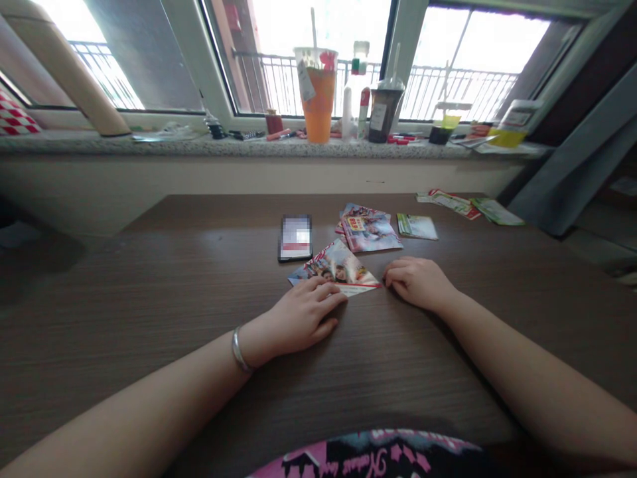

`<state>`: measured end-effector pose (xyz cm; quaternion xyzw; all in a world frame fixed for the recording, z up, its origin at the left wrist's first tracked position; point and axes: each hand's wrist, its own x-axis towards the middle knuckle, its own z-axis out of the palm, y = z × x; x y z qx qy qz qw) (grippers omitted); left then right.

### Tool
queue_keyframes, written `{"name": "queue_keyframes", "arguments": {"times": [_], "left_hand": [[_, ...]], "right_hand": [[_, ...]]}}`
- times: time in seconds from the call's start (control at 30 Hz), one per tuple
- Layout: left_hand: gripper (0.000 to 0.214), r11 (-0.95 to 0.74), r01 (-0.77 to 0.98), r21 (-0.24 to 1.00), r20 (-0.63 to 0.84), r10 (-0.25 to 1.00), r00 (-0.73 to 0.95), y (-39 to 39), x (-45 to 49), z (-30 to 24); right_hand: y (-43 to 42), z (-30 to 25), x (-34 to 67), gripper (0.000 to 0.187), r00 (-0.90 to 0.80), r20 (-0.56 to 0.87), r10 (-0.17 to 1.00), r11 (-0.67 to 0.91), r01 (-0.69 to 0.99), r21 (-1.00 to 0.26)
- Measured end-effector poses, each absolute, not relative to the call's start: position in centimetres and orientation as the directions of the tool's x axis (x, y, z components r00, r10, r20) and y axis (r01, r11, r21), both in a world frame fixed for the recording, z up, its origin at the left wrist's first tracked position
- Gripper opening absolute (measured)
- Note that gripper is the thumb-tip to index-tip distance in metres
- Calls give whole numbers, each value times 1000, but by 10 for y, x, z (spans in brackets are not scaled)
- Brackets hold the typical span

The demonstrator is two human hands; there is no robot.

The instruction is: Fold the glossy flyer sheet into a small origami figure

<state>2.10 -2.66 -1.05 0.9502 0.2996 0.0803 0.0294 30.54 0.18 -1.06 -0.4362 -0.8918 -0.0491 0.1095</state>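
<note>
My left hand (303, 315), with a silver bangle at the wrist, lies palm down with its fingers spread. Its fingertips rest on the lower edge of a triangular folded leaflet (343, 262) printed with a colourful picture. Just past the leaflet's right corner, my right hand (418, 282) rests on the table with its fingers curled in; nothing shows in it. Behind the leaflet lie overlapping printed leaflets (373, 232). A phone (296, 238) with a blurred screen lies left of them.
A small stack of green and white cards (417, 226) lies right of the leaflets. More printed papers (455, 204) are at the table's (149, 285) back right. On the granite windowsill (199, 147) stand an orange drink cup (318, 99), a dark drink cup (382, 113), bottles and small items.
</note>
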Motion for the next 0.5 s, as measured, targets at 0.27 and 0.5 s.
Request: {"name": "queue_keyframes", "arguments": {"times": [0.27,0.5], "left_hand": [[40,-826,552,113,178,564,807,-24,23,-11],[40,-830,551,83,196,556,808,-21,28,-10]], "right_hand": [[-12,-13,275,28,-759,348,551,825,557,-92],[-12,-17,269,30,-752,302,586,806,579,-124]]}}
